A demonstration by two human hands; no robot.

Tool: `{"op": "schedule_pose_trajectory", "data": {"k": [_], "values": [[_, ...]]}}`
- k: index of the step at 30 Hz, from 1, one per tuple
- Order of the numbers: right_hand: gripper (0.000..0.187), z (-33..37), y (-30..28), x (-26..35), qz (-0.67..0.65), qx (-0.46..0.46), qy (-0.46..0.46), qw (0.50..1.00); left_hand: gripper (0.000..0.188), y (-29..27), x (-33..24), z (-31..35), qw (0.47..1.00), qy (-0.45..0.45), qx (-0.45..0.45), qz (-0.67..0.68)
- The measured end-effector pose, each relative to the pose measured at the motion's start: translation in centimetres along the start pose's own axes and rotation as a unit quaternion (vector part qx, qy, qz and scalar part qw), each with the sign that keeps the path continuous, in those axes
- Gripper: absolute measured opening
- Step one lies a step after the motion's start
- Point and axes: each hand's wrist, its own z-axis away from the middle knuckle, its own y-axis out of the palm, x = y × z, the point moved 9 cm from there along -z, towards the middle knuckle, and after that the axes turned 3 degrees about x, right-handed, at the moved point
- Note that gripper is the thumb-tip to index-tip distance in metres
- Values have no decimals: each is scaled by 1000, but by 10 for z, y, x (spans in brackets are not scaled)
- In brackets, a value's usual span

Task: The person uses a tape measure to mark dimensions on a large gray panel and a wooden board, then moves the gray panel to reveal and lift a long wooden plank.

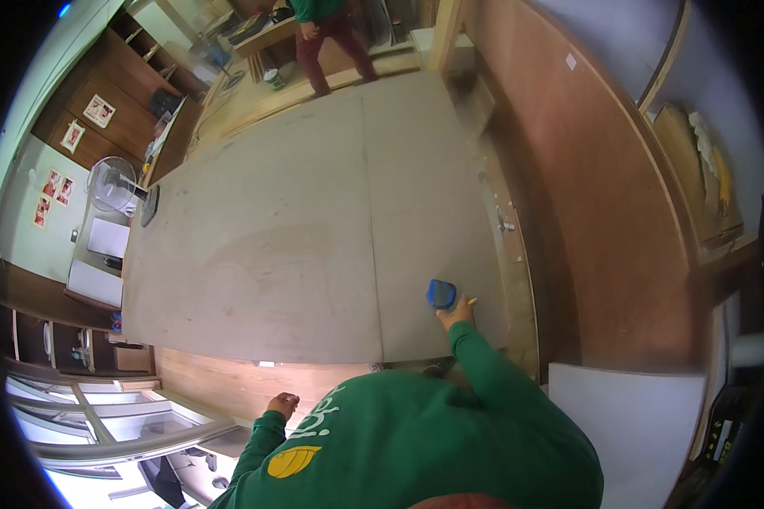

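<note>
My right hand point(457, 314) is closed around a blue and dark grey tape measure point(440, 293), held over the near right part of a large grey-brown tabletop point(289, 237). A short yellow stick like a pencil point(473, 301) pokes out beside the same hand's fingers. My left hand point(283, 405) hangs low at my left side, off the near edge of the table, above the wooden floor. Its fingers are loosely bent and apart, with nothing visible in them.
A tall brown board point(603, 195) stands along the right, past a narrow gap. Another person point(331, 34) in green and dark red is beyond the far edge. A fan point(115, 184) stands at the left edge. A white panel point(628, 416) lies at the near right.
</note>
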Motion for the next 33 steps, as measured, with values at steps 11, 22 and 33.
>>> {"op": "schedule_pose_trajectory", "data": {"k": [11, 22, 33], "values": [[70, -47, 51, 37, -102, 120, -47, 986, 29, -1, 4, 24, 1000, 4, 5, -25], [37, -58, 14, -16, -47, 56, -4, 997, 30, 35, 65, 7, 994, -15, 31, 104], [32, -39, 11, -23, -81, 66, 46, 993, 29, 24, -12, -8, 999, 16, 29, -31]]}}
